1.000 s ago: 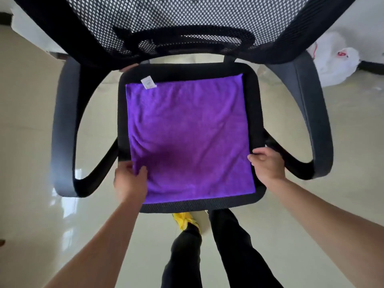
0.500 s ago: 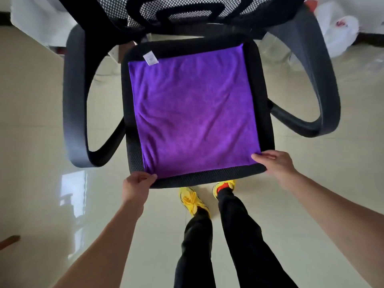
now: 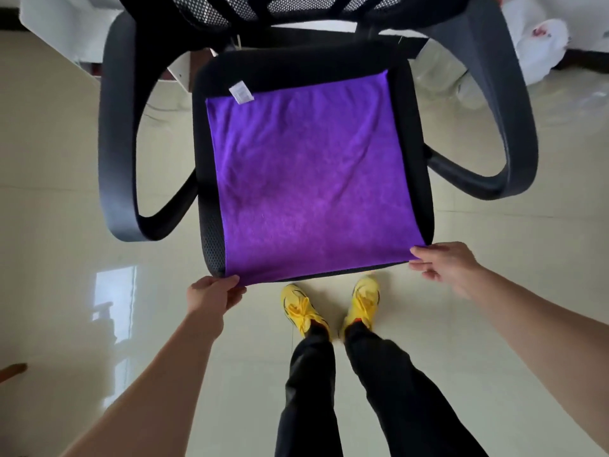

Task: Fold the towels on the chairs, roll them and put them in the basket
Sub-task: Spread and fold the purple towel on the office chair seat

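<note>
Towel [image 3: 313, 179] now over seat [image 3: 296, 64] front, near corners in pinch of left hand [image 3: 211, 296], right hand [image 3: 445, 262].

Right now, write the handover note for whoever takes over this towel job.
Left hand: pinches the near-left corner of the purple towel.
Right hand: fingers and thumb pinch its near-right corner.
The towel lies spread flat on the chair seat, with its white label at the far-left corner. No basket in view.
Done: towel laid out, no fold made yet.
Left: fold it, roll it, put it in the basket.
</note>
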`<move>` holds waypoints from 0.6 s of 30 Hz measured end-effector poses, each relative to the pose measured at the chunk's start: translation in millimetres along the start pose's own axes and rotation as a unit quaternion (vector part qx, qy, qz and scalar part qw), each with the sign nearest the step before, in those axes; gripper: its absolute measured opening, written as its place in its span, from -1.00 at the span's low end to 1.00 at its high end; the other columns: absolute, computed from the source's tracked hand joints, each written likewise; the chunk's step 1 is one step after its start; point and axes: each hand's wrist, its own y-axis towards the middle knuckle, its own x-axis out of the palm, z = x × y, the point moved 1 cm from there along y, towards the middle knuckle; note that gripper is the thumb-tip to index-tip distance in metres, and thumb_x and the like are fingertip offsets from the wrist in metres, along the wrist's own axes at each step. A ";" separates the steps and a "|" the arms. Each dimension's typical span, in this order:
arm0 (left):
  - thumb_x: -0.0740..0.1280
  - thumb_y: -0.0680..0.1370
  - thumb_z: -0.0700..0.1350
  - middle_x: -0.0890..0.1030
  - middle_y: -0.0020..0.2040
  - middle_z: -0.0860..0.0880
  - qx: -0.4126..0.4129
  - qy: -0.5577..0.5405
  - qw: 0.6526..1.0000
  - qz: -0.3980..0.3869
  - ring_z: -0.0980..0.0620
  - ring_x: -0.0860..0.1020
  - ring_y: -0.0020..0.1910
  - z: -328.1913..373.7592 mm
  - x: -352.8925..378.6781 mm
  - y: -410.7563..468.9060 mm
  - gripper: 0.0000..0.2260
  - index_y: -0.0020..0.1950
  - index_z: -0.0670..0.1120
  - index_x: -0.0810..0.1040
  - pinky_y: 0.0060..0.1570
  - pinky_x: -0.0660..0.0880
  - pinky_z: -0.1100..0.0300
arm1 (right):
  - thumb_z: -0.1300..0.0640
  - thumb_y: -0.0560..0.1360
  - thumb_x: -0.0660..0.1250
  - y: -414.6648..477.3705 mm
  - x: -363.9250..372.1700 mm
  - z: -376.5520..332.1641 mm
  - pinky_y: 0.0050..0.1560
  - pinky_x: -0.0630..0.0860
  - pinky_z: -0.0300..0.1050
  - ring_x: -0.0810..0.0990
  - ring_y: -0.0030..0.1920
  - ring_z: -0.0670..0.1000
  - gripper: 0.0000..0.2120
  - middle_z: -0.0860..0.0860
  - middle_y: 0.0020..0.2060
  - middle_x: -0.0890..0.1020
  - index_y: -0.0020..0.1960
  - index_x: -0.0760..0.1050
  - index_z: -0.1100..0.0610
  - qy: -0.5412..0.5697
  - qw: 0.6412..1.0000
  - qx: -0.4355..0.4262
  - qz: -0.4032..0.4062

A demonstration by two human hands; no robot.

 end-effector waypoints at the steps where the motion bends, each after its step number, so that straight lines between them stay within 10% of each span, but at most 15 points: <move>1: 0.39 0.45 -0.38 0.56 -0.28 -0.23 -0.006 -0.012 1.000 0.010 -0.12 0.60 -0.35 -3.3 1.2 -2.7 -0.81 -0.26 -0.21 0.41 -0.36 0.59 0.19 | 0.23 0.43 0.48 -0.4 0.0 3.6 -0.25 0.54 -0.15 0.70 -0.16 0.09 -0.84 0.21 -0.18 0.68 -0.06 0.55 0.26 0.019 1.000 0.009 0.005; 11: 0.24 0.54 -0.37 0.55 -0.23 -0.19 -0.034 -0.003 0.998 0.048 -0.13 0.58 -0.32 -53.5 -11.7 -45.0 -0.82 0.08 -0.18 0.36 -0.30 0.52 0.07 | 0.36 0.38 0.46 -22.2 -20.8 53.0 -0.27 0.55 -0.11 0.66 -0.38 0.06 -0.71 0.13 -0.33 0.62 -0.23 0.38 0.10 0.057 0.995 0.062 -0.044; 18: 0.20 0.55 -0.37 0.53 -0.24 -0.16 0.006 -0.024 0.998 0.050 -0.11 0.56 -0.33 -59.8 -21.1 -100.3 -0.82 -0.19 -0.13 0.38 -0.30 0.50 0.12 | 0.29 0.46 0.43 -54.1 -52.0 55.8 -0.40 0.52 -0.15 0.54 -0.44 0.03 -0.77 0.10 -0.35 0.54 -0.12 0.39 0.08 0.088 0.992 0.026 -0.091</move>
